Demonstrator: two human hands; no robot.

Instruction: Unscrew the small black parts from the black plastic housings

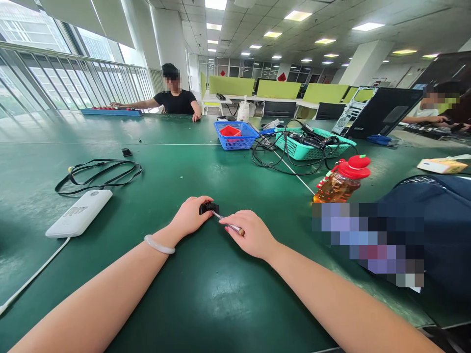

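On the green tabletop (221, 294), my left hand (188, 215) is closed, with thumb and fingers holding a small black part (209, 207). Its details are too dark and small to make out. My right hand (252, 234) is closed around a slim screwdriver-like tool (235, 228) with a shiny shaft and a brownish end. The tool slants up and left, and its tip meets or lies right beside the black part. A pale bangle (159, 245) circles my left wrist.
To the left lie a white power bank (79, 214) with a cable, a black looped strap (99, 176) and another small black piece (127, 152). Farther back are a blue basket (235, 142) and a teal basket (309, 153) of cables. A red-capped bottle (340, 181) stands right, near a dark bag (437, 230). Two people sit beyond.
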